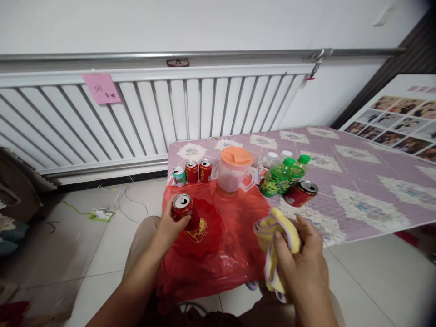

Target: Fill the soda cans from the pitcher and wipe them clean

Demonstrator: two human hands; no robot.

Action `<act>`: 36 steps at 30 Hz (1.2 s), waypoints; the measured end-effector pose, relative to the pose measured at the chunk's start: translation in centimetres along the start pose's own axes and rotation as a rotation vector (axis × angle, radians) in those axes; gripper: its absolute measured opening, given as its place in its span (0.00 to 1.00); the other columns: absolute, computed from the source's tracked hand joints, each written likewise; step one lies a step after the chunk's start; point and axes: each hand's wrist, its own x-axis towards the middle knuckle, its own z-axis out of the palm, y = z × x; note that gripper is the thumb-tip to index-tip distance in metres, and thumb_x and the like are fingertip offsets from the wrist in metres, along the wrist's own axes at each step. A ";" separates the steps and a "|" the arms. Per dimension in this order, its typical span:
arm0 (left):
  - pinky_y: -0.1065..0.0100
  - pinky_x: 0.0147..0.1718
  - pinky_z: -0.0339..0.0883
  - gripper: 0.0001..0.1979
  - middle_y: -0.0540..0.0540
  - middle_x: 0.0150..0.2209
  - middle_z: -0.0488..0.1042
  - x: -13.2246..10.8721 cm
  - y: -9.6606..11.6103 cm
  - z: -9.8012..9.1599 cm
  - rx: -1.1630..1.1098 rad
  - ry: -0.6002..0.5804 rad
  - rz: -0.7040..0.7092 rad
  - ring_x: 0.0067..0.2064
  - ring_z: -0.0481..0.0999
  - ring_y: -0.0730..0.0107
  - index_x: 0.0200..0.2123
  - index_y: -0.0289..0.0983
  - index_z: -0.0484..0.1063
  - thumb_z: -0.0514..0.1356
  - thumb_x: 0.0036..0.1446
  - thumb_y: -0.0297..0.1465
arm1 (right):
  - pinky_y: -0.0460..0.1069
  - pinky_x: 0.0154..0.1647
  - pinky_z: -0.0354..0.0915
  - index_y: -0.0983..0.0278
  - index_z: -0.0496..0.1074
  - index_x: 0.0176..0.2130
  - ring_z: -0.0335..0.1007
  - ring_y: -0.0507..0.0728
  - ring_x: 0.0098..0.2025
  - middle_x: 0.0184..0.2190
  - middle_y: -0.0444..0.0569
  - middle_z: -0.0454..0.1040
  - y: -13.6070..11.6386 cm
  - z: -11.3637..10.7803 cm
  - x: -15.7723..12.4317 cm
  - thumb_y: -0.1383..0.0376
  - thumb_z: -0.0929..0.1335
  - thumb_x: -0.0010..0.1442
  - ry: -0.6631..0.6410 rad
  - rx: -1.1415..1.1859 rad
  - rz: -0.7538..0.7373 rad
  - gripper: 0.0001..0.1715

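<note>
My left hand [173,227] is wrapped round an opened red drink can [185,211], upright above a dark red scalloped tray [207,238] with a gold print. Whether the can touches the tray, I cannot tell. In my right hand [303,263] is a folded yellow cloth [272,240] with lilac edging, held over the right side of the red plastic sheet [238,254]. A pitcher [230,175] with an orange lid stands beyond the tray. Behind my left hand are a small teal can [179,176] and two red cans [198,172] in a row.
Green-capped bottles [284,177] and white-capped bottles [271,160] stand right of the pitcher, beside another dark red can [301,194]. A patterned purple tablecloth [361,186] covers the table. Behind it runs a white radiator [197,109]. A photo board [402,118] leans at the right.
</note>
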 end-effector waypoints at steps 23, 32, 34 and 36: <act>0.54 0.59 0.68 0.38 0.39 0.57 0.73 -0.1 -0.5 1.9 0.127 0.003 -0.069 0.58 0.74 0.52 0.57 0.37 0.63 0.69 0.41 0.33 | 0.64 0.56 0.66 0.67 0.65 0.60 0.67 0.70 0.56 0.56 0.63 0.72 2.7 5.5 2.1 0.65 0.65 0.62 -0.172 -0.307 -0.434 0.27; 0.57 0.56 0.72 0.37 0.42 0.56 0.75 0.0 -0.6 2.7 0.095 -0.062 -0.083 0.56 0.76 0.55 0.58 0.40 0.62 0.69 0.43 0.32 | 0.68 0.59 0.62 0.61 0.69 0.59 0.64 0.71 0.62 0.60 0.58 0.72 2.7 7.6 -0.2 0.61 0.70 0.59 -0.482 -0.199 -0.296 0.29; 0.57 0.55 0.72 0.37 0.42 0.56 0.75 -0.1 -0.6 3.1 0.097 -0.086 -0.056 0.56 0.76 0.54 0.58 0.40 0.62 0.68 0.43 0.31 | 0.66 0.62 0.61 0.61 0.66 0.62 0.65 0.68 0.62 0.59 0.57 0.71 2.1 7.2 0.5 0.61 0.70 0.59 -0.478 -0.045 -0.283 0.32; 0.56 0.56 0.72 0.37 0.41 0.57 0.74 -0.2 -0.7 3.7 0.109 -0.113 -0.024 0.58 0.75 0.53 0.59 0.39 0.62 0.68 0.44 0.31 | 0.64 0.64 0.59 0.60 0.62 0.65 0.63 0.66 0.64 0.62 0.56 0.69 1.3 7.0 1.0 0.61 0.70 0.59 -0.542 0.100 -0.259 0.37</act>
